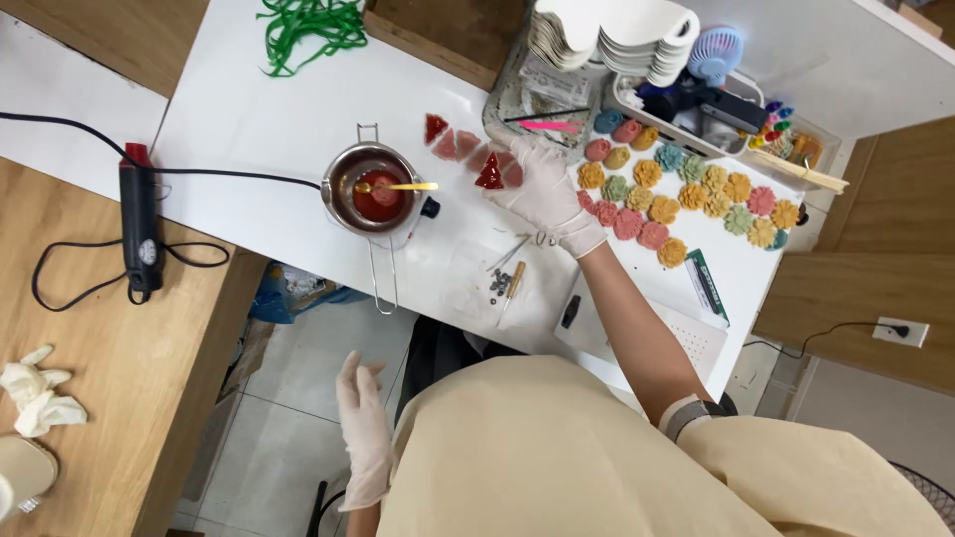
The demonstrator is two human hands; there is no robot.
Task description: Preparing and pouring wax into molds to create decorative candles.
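Because the white desk (249, 119) carries everything within arm's reach, the work spreads across it in clusters, largest first. At the far right sits a stack of white scalloped trays (607, 35), kept back out of the way, with a grey tray (696, 124) of tools and a small fan beside it. Right of the middle, many flower-shaped pieces (696, 199) in orange, pink and green lie in loose rows, spaced apart, seemingly so that they do not stick together. Left of them stands a small metal pot (373, 189) of red liquid with a gold spoon resting across it, its wire handle pointing toward the near edge where it is easy to grab. A black heat gun (139, 224) lies on the wooden surface at left, away from the pieces.

The gloved right hand (545, 189) reaches forward, fingers closed on a dark red triangular piece (488, 174), pinching it by its base just right of the pot, in line with a row of paler red triangles (458, 144). The gloved left hand (360, 418) hangs open and empty below the desk edge, near the body.
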